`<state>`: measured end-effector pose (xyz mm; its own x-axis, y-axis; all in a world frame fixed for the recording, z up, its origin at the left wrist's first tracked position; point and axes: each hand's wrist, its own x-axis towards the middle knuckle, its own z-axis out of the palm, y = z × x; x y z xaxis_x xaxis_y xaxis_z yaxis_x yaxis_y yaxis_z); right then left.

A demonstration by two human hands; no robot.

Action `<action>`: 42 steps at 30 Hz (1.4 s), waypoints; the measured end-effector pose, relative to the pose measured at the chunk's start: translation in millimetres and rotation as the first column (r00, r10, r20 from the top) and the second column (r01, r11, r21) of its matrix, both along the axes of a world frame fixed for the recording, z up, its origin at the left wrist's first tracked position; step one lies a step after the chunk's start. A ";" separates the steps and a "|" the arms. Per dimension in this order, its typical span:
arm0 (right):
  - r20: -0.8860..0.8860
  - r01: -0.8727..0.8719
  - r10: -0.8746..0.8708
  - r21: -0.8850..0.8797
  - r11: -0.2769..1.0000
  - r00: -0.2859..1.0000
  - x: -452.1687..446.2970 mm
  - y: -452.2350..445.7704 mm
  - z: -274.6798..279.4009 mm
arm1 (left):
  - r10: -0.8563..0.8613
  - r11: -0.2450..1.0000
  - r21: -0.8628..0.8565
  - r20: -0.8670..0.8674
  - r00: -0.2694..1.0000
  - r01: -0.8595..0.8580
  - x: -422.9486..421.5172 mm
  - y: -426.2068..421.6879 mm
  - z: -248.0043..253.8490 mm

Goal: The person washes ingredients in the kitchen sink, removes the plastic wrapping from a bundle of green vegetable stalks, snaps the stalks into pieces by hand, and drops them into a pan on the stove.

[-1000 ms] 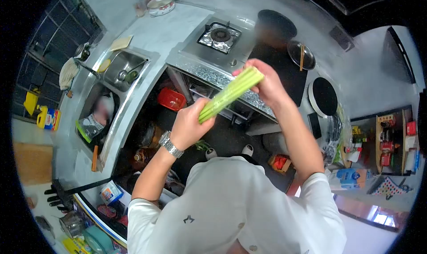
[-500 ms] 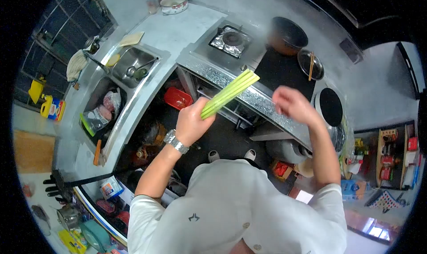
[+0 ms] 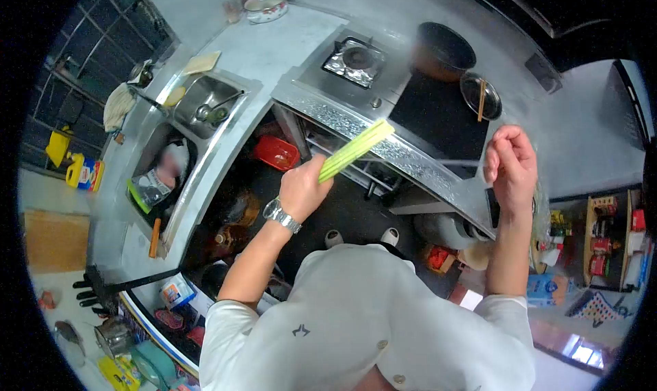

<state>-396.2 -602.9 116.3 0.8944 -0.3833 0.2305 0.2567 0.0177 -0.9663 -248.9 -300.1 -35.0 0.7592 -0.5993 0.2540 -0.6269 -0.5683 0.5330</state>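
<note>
My left hand (image 3: 306, 187), with a metal watch on its wrist, is closed around a bundle of pale green celery stalks (image 3: 357, 150). The cut ends point up and right, above the front edge of the counter. Off to the right, my right hand (image 3: 513, 164) is raised with its fingers curled together. A thin pale strip (image 3: 458, 163) runs from near the stalks towards those fingers; its ends are too blurred to make out clearly.
A gas burner (image 3: 357, 62) and a dark wok (image 3: 443, 52) are on the counter ahead. Chopsticks lie across a metal bowl (image 3: 472, 93). On the left is a double sink (image 3: 193, 132) holding bagged items. A red basin (image 3: 277, 153) sits below the counter.
My right hand has moved right, away from the stalks, and the pale strip now shows between them. My left hand has shifted slightly right and down with the celery.
</note>
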 end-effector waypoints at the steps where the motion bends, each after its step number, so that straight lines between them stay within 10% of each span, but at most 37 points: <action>1: -0.059 0.126 -0.127 -0.024 0.992 0.990 1.6 -14.8 -11.3 | 0.044 0.999 -0.001 -0.026 0.999 -0.044 5.2 2.1 1.9; 7: 0.055 0.643 -0.663 -0.312 0.699 0.747 5.4 -59.4 -91.4 | -0.018 0.948 -0.310 -0.287 0.958 -0.075 8.1 9.0 21.8; 13: -0.213 -0.149 0.129 -0.078 0.986 0.968 28.5 25.0 -65.3 | -0.212 0.948 -0.297 -0.324 0.922 0.114 -0.1 -2.3 26.6; 21: -0.361 -0.775 0.743 0.079 0.627 0.564 88.8 54.5 -93.1 | -0.479 0.868 -0.277 -0.244 0.843 0.412 -20.3 -7.6 53.4; 23: -0.543 -0.682 0.490 -0.228 0.695 0.682 96.1 51.0 -58.8 | -0.461 0.879 -0.251 -0.223 0.859 0.406 -23.5 -6.2 52.7; 25: -0.344 -0.516 0.386 -0.531 0.672 0.856 97.0 39.8 -38.5 | -0.403 0.914 -0.151 -0.208 0.892 0.377 -24.2 -5.1 49.4; 29: -0.182 -0.196 0.210 -0.979 0.051 0.961 55.9 49.1 26.4 | -0.276 0.961 0.007 -0.058 0.959 0.277 -21.4 -0.3 35.0; 32: -0.323 -0.424 0.379 -0.878 0.222 0.867 22.9 54.9 14.0 | -0.109 0.993 0.041 -0.062 0.992 0.112 -11.2 3.4 30.4; 36: -0.618 -0.621 0.183 -0.631 0.465 0.765 18.6 12.8 -68.4 | -0.080 0.996 -0.037 -0.046 0.996 0.078 -5.1 6.9 30.8; 42: -0.331 -0.120 -0.046 -0.464 0.877 0.942 53.6 -1.6 -39.8 | -0.470 0.883 -0.060 -0.159 0.869 0.466 -21.0 -11.0 31.2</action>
<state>-342.5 -604.5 76.5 0.9610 -0.2673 0.0712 -0.0616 -0.4576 -0.8870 -269.9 -311.1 -3.8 0.4227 -0.8910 0.1659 -0.7198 -0.2188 0.6588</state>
